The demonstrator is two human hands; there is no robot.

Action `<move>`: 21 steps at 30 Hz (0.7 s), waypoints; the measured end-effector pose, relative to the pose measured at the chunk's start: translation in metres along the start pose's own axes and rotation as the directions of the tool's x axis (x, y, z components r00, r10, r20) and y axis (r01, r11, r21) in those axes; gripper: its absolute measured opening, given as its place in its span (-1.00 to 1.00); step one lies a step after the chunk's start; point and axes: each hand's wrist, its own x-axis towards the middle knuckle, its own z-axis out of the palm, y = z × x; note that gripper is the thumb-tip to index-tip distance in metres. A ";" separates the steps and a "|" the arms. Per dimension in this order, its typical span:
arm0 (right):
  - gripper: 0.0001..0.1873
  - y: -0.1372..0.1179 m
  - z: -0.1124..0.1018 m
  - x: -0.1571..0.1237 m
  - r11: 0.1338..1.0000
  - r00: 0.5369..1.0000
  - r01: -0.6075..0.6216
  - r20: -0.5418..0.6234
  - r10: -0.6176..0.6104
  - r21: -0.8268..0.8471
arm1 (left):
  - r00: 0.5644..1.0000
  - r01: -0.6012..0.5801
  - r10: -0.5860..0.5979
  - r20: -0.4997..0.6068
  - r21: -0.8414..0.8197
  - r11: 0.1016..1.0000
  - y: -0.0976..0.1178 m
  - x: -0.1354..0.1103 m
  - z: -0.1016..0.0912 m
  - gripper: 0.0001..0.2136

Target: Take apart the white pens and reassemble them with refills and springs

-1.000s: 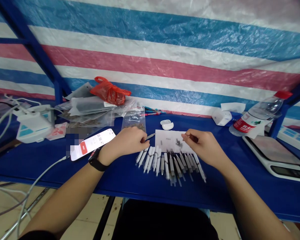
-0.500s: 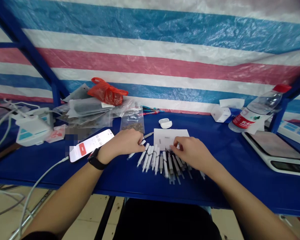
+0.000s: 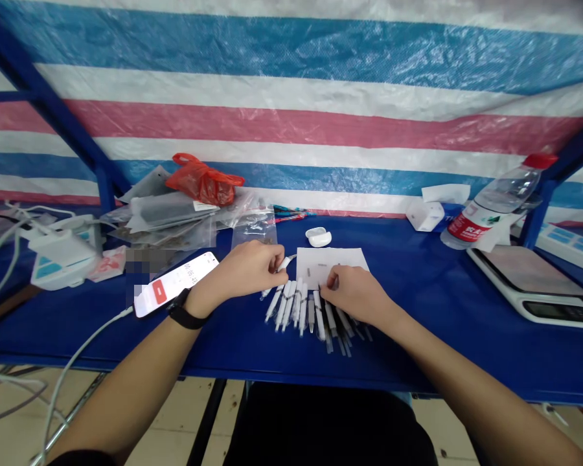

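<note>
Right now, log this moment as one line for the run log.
left hand: pinching white tube | right hand: fingers on paper sheet | fanned white tubes: below both hands

Tubes (image 3: 291,310) fanned before paper sheet (image 3: 330,259)

The person's left hand (image 3: 245,268) and right hand (image 3: 354,296) are bare, with no gloves or rings in view, and both forearms are uncovered. On the left wrist sits 1 black wristband (image 3: 183,309), a smartwatch or fitness band with a wide strap; its display is too small to read. The right wrist has nothing on it. A black sleeve edge (image 3: 82,458) shows at the lower left. Dark clothing (image 3: 330,427) covers the lap, with a sliver of pale blue fabric (image 3: 402,397) at its upper edge.
</note>
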 end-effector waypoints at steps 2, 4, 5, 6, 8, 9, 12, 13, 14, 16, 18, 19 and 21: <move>-0.89 0.000 0.001 0.002 0.999 1.000 0.006 0.004 -0.007 0.032 | 0.999 -0.020 0.020 -0.030 -0.007 1.000 0.001 0.000 0.001 -0.89; -0.89 0.002 0.000 0.002 0.999 1.000 0.008 0.002 -0.008 0.052 | 0.997 -0.044 0.043 -0.068 -0.020 0.999 0.003 0.000 0.002 -0.89; -0.87 0.003 -0.001 0.003 0.998 1.000 0.007 0.000 -0.007 0.060 | 0.995 -0.058 0.055 -0.088 -0.031 0.998 0.004 0.000 0.002 -0.89; -0.84 0.005 -0.002 0.002 0.998 1.000 0.007 -0.004 -0.007 0.067 | 0.992 -0.072 0.067 -0.108 -0.042 0.997 0.004 0.000 0.003 -0.90; -0.73 0.009 -0.006 0.002 0.997 1.000 0.017 -0.018 -0.015 0.070 | 0.986 -0.096 0.087 -0.142 -0.058 0.994 0.005 0.000 0.004 -0.90; -0.68 0.011 -0.008 0.001 0.997 0.999 0.026 -0.023 -0.025 0.066 | 0.983 -0.107 0.096 -0.154 -0.060 0.992 0.005 0.000 0.005 -0.90; -0.67 0.012 -0.010 -0.001 0.998 0.999 0.054 -0.004 -0.054 0.033 | 0.978 -0.131 0.121 -0.173 -0.047 0.990 0.004 0.001 0.008 -0.90; -0.70 0.012 -0.010 -0.002 0.998 0.998 0.060 0.016 -0.061 0.022 | 0.977 -0.137 0.128 -0.173 -0.043 0.990 0.004 0.001 0.009 -0.90; -0.73 0.011 -0.009 -0.002 0.998 0.997 0.068 0.035 -0.068 0.017 | 0.976 -0.141 0.132 -0.174 -0.041 0.989 0.004 0.001 0.010 -0.90; -0.78 0.008 -0.006 -0.002 0.996 0.994 0.087 0.061 -0.088 0.028 | 0.975 -0.146 0.136 -0.173 -0.042 0.988 0.003 0.002 0.011 -0.90; -0.80 0.006 -0.003 -0.001 0.994 0.993 0.096 0.068 -0.099 0.044 | 0.976 -0.148 0.138 -0.171 -0.045 0.988 0.003 0.003 0.011 -0.90; -0.82 0.005 -0.002 -0.001 0.994 0.993 0.098 0.066 -0.101 0.051 | 0.976 -0.147 0.138 -0.171 -0.045 0.988 0.003 0.003 0.011 -0.89; -0.82 0.006 -0.002 0.001 0.992 0.993 0.098 0.051 -0.102 0.081 | 0.975 -0.148 0.138 -0.174 -0.046 0.988 0.003 0.003 0.011 -0.89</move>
